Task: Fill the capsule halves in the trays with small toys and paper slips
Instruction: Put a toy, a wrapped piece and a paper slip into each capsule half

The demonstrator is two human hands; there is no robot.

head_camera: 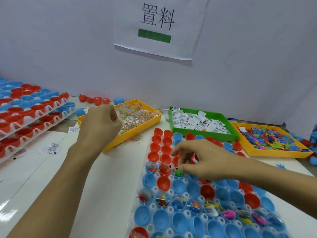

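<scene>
A small green toy (179,172) is sitting in a blue capsule half (178,174) near the middle of the clear tray (154,206). The right hand (204,163) is hanging just over that cup, with its thumb tip right beside the toy. Its fingers are curling down a little and spreading apart. I cannot tell if the thumb is touching the toy or if the hand is holding anything.

The tray is lying flat on the white table (51,177) in front of the person. It is holding many red and blue capsule halves. Some near cups are already holding little toys and paper slips; many others are showing only their insides.

The left hand (101,122) is reaching far out to the left, well apart from the right hand. It is curling into a fist at the edge of the yellow bin of bagged toys (137,115). I cannot tell if it is gripping a bag.

Behind the tray, a green bin (202,133) is holding white paper slips (197,121). To its right, another yellow bin (274,152) is holding bright loose toys.

On the far left, stacked trays (32,112) of red and blue halves are resting on the table. A paper sign (159,26) is hanging on the wall.
</scene>
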